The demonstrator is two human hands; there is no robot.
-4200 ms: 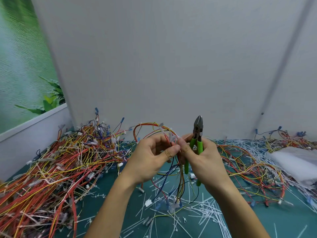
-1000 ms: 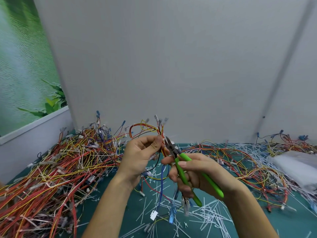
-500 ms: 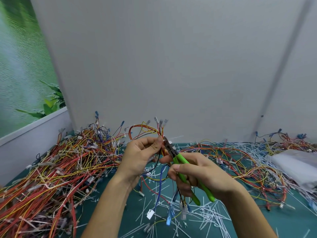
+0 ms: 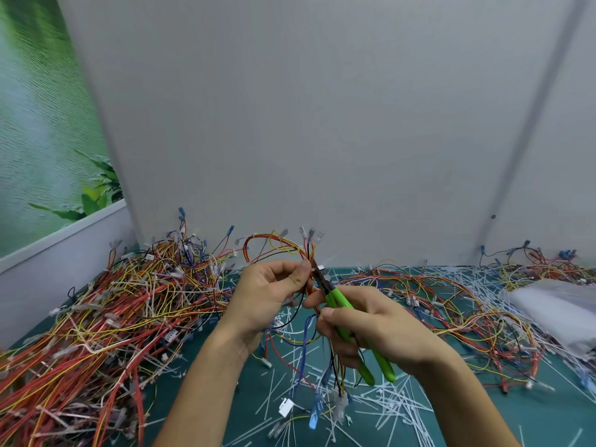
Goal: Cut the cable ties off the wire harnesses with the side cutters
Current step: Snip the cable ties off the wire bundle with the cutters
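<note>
My left hand (image 4: pixel 267 295) pinches a wire harness (image 4: pixel 277 246) of red, yellow, black and blue wires, held up above the table; its loose ends and connectors (image 4: pixel 317 404) hang below. My right hand (image 4: pixel 371 330) grips the green-handled side cutters (image 4: pixel 351 330). The dark jaws (image 4: pixel 319 274) point up and left, right against the harness beside my left thumb. A white cable tie sits at the jaw tips, too small to see clearly.
A large heap of tied harnesses (image 4: pixel 106 321) covers the left of the green mat (image 4: pixel 532 421). Looser harnesses (image 4: pixel 451 304) lie at right. Cut white tie pieces (image 4: pixel 380 411) litter the front. A white bag (image 4: pixel 561 308) lies far right. A grey wall stands close behind.
Over four seconds, the cutters went from upright in my right hand to tilted, with the jaws brought onto the harness at my left thumb. In the last half second little has moved.
</note>
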